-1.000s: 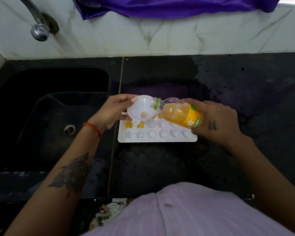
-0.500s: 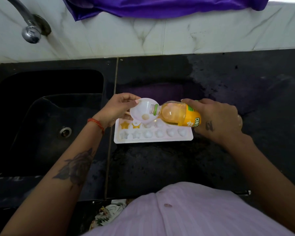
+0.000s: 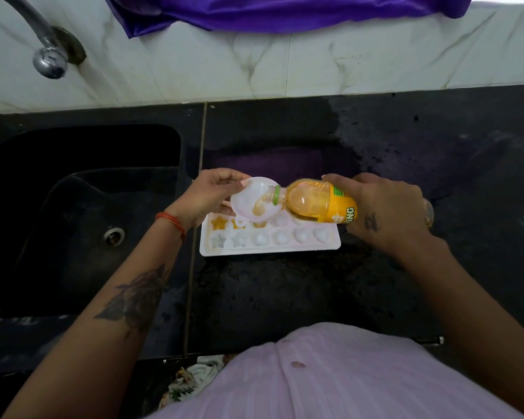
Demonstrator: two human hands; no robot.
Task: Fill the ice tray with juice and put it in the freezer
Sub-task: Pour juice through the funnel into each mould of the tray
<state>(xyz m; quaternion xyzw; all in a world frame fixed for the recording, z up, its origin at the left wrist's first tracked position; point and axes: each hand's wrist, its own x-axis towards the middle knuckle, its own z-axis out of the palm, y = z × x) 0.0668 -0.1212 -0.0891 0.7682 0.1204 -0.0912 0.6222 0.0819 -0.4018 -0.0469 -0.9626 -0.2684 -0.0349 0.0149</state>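
The right hand (image 3: 387, 213) grips the juice bottle (image 3: 318, 204), and compared with a second ago the bottle is tipped further, so orange juice now runs from its mouth into the white funnel (image 3: 251, 201). The left hand (image 3: 209, 198) pinches the funnel rim and holds it over the far row of the ice tray (image 3: 270, 247), which lies on the black counter (image 3: 285, 297) just beside the sink (image 3: 82, 207). The funnel has moved along the row (the filled star cell at the left is now uncovered). Most cells look empty, so filling is at an early stage.
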